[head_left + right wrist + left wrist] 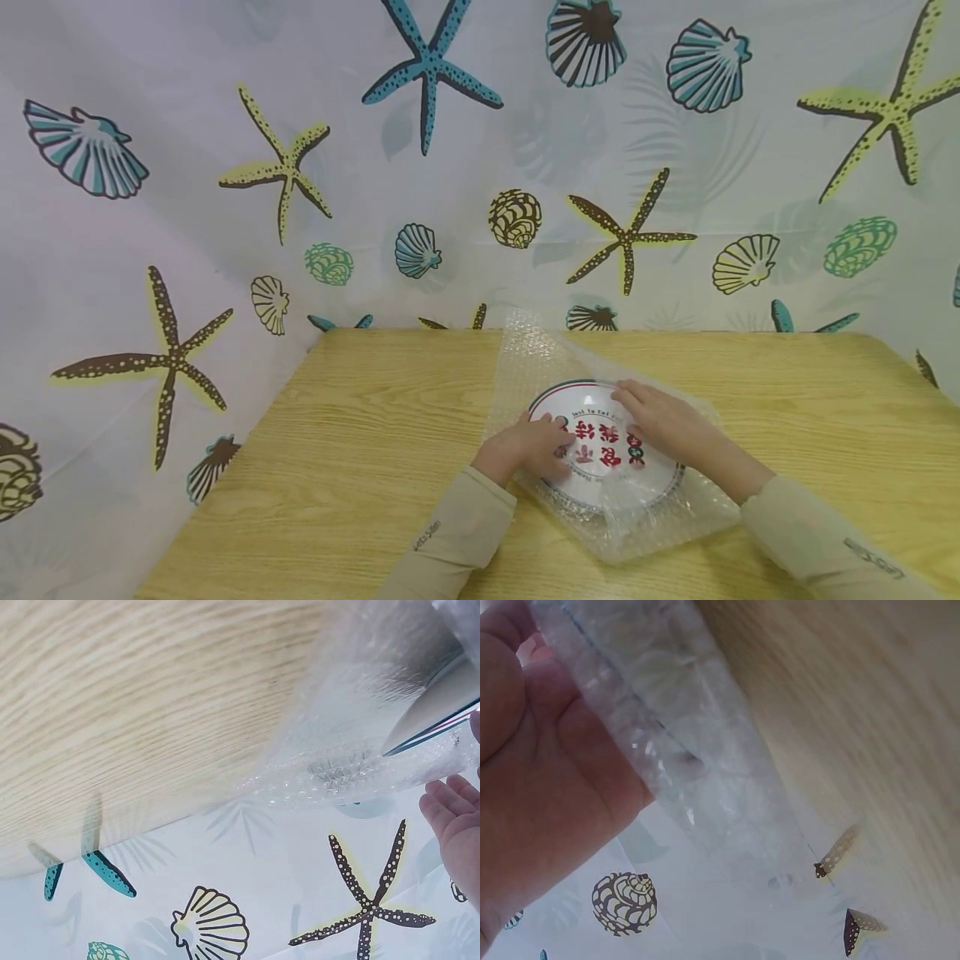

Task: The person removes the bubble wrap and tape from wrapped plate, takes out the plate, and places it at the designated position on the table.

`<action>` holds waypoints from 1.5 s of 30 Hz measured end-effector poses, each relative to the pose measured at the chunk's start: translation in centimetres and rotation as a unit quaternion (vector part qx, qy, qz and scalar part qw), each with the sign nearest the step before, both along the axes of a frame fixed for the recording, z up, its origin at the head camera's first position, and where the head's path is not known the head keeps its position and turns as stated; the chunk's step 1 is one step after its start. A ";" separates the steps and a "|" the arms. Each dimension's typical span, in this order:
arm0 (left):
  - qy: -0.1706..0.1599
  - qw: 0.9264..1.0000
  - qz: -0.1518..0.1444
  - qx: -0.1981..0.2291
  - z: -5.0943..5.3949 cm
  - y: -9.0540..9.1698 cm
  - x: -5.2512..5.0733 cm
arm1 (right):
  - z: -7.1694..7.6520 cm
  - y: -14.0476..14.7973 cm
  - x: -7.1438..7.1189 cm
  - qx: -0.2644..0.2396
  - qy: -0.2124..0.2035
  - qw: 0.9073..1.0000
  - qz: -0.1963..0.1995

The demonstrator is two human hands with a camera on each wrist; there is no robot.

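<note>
A round white plate (600,492) with red characters and a green-and-red rim line lies face up on a sheet of bubble wrap (517,367). Some clear wrap laps over its lower edge. My left hand (536,450) rests on the plate's left side, fingers reaching over its face. On the upper right part my right hand (663,421) lies with its fingers extended toward the rim. The left wrist view has the palm (562,772) beside a strip of wrap (667,720). The right wrist view catches the plate's rim (435,724) inside the wrap, near the fingers (450,799).
Beneath everything is a wood-grain table (375,417). A white cloth (375,192) printed with starfish and shells hangs behind it and along the left side. A far corner of the wrap stands up near the table's back edge.
</note>
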State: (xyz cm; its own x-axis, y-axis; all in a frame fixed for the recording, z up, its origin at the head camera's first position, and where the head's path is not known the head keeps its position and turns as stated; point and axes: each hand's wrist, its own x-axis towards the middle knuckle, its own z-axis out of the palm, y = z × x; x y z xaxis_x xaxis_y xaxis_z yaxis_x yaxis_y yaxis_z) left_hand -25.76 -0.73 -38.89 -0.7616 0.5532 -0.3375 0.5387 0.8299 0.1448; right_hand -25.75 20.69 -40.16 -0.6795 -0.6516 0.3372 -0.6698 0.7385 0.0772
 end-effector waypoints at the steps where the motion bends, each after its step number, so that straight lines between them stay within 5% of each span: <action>1: 0.002 1.000 -0.001 -0.002 0.0 0.0 0.0 | 0.0 0.0 0.0 0.000 0.002 1.000 -0.002; 12: 0.009 1.000 -0.007 -0.008 0.2 0.0 0.2 | 0.1 0.6 -0.3 0.023 0.075 0.997 0.002; 19: 0.010 1.000 -0.005 -0.007 0.1 -0.1 0.2 | 0.0 1.0 -0.4 0.019 0.089 0.996 -0.019; 27: 0.002 1.000 0.002 -0.003 0.1 0.0 0.2 | -0.4 1.3 -0.7 -0.014 0.112 0.994 -0.001; 45: 0.000 1.000 0.004 0.009 0.6 -0.2 0.6 | -0.7 1.7 -0.9 -0.062 0.057 0.996 -0.040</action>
State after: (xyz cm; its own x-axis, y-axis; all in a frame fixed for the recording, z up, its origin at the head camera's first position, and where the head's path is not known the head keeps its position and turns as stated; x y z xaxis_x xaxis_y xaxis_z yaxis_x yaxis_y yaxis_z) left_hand -25.18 -0.90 -38.31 -0.7656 0.5535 -0.3278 0.5325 0.8312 0.1598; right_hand -26.65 22.38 -40.90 -0.6797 -0.5462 0.4896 -0.6010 0.7973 0.0552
